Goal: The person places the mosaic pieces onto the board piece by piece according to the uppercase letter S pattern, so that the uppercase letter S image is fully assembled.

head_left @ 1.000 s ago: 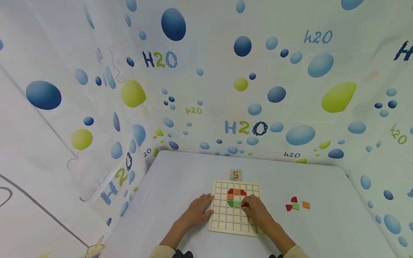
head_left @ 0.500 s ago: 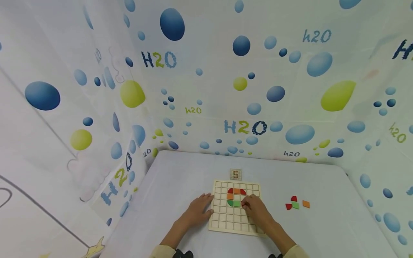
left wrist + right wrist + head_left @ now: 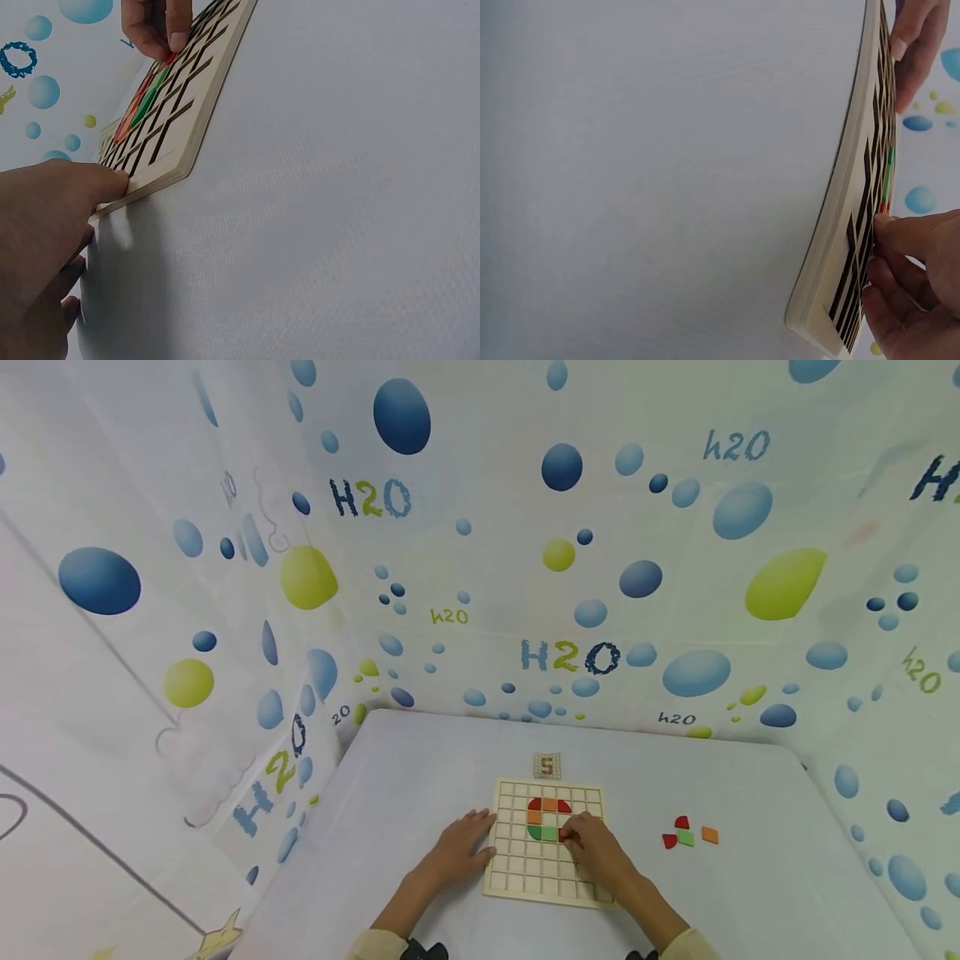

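Right hand (image 3: pixel 597 845) pinching a red piece (image 3: pixel 171 58)
Loose tiles (image 3: pixel 686 838) lie right (head view only); the grid board (image 3: pixel 525 884) holds coloured tiles (image 3: pixel 550 833); left hand (image 3: pixel 460 850) touches its edge, fingers apart.

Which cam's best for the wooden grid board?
Head. It shows the wooden grid board from above, all four sides in frame, with only part covered by the right hand. Left wrist shows it steeply slanted and cropped at the top; right wrist shows it nearly edge-on, also cropped.
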`<state>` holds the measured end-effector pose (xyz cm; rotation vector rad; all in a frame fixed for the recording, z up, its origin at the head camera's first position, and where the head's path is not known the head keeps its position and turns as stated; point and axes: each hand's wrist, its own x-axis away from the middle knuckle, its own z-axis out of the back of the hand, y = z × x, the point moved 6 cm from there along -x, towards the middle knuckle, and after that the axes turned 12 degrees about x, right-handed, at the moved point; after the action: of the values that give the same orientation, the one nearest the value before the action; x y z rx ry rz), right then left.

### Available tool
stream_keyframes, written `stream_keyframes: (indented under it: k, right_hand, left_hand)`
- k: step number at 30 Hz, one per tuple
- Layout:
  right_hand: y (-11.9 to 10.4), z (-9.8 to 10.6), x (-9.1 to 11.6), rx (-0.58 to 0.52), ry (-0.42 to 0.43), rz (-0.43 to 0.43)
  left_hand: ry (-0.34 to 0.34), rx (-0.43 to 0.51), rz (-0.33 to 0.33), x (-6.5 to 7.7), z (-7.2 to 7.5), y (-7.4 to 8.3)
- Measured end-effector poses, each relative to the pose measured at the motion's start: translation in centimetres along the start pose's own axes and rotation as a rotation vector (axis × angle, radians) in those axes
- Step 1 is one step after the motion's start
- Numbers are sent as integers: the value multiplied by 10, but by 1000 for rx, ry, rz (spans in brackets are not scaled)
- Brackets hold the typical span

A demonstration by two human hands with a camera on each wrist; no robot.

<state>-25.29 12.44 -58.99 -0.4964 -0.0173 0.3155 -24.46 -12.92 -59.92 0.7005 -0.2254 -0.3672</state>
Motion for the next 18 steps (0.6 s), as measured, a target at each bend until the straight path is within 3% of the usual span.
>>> stream_keyframes:
  k: [13,18]
  right_hand:
    - [-2,-2,1,44,3,-28]
    - [-3,3,-5,122,96,11]
  left_hand:
    - [5,2,-2,3,4,4]
    - [-4,7,3,3,2,1]
